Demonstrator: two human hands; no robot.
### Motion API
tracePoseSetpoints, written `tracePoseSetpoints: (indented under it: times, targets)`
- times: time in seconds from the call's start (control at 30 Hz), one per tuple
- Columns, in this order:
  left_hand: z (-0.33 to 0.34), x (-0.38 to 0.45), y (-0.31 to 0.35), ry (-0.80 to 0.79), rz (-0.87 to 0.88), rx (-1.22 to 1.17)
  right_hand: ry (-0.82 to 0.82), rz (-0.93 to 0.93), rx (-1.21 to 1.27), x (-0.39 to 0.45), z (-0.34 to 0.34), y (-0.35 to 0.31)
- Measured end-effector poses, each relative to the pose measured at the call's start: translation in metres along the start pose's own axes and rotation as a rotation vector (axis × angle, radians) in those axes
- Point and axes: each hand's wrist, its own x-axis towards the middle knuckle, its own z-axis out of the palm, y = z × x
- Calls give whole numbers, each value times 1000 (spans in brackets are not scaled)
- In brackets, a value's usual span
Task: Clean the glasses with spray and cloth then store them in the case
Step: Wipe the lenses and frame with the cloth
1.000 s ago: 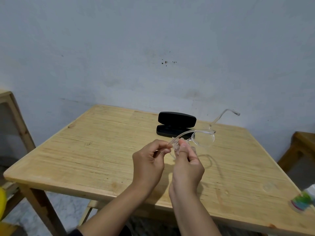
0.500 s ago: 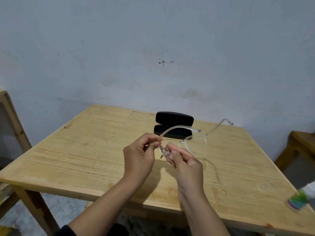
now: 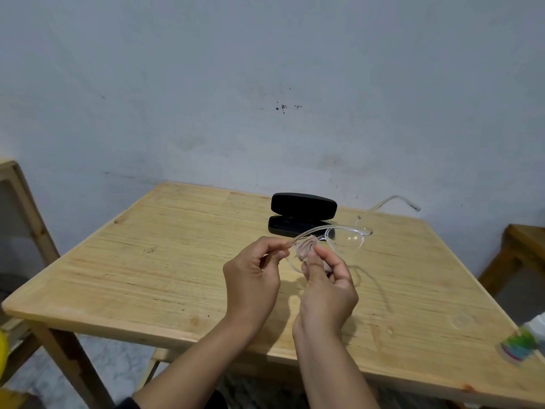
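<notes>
I hold clear-framed glasses (image 3: 351, 239) above the wooden table (image 3: 165, 261), both temples unfolded and pointing away from me. My left hand (image 3: 253, 273) pinches the frame at its left end. My right hand (image 3: 327, 287) presses a small pale pink cloth (image 3: 305, 249) against the left lens with thumb and fingers. The right lens stands bare to the right of my hands. The black glasses case (image 3: 303, 206) lies open on the table behind the glasses, its lid upright. A spray bottle (image 3: 523, 343) with a rainbow label lies at the table's right edge, partly cut off by the frame.
A bare grey wall rises just behind the table. Wooden furniture stands at the far left (image 3: 17, 202) and the far right (image 3: 519, 249). A yellow object (image 3: 3, 355) shows at the lower left edge.
The glasses tilted and shifted slightly in my hands while the right hand's fingers moved the cloth over the left lens. Case and bottle stayed put.
</notes>
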Motion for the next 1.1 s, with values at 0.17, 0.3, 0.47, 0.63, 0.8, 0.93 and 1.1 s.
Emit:
tracePoseSetpoints:
  times: [0.17, 0.3, 0.47, 0.63, 0.8, 0.93, 1.1]
  targets:
    - [1, 1, -3, 12, -39, -6, -61, 59, 12, -1, -5, -3]
    - [-1, 6, -6, 22, -48, -2, -100, 83, 7, -3, -6, -5]
    - [-4, 9, -3, 22, -25, -8, -92, 140, 87, -5, -1, -9]
    - [-7, 11, -5, 29, -37, -25, -100, 297, 185, -5, 1, -15]
    - [-8, 13, -8, 36, -30, -10, -159, 378, 247, -5, 2, -17]
    - [-9, 14, -11, 34, -47, -12, -201, 439, 276, -3, 2, -18]
    - [-12, 13, -11, 21, -43, -5, -242, 517, 305, 0, 1, -17]
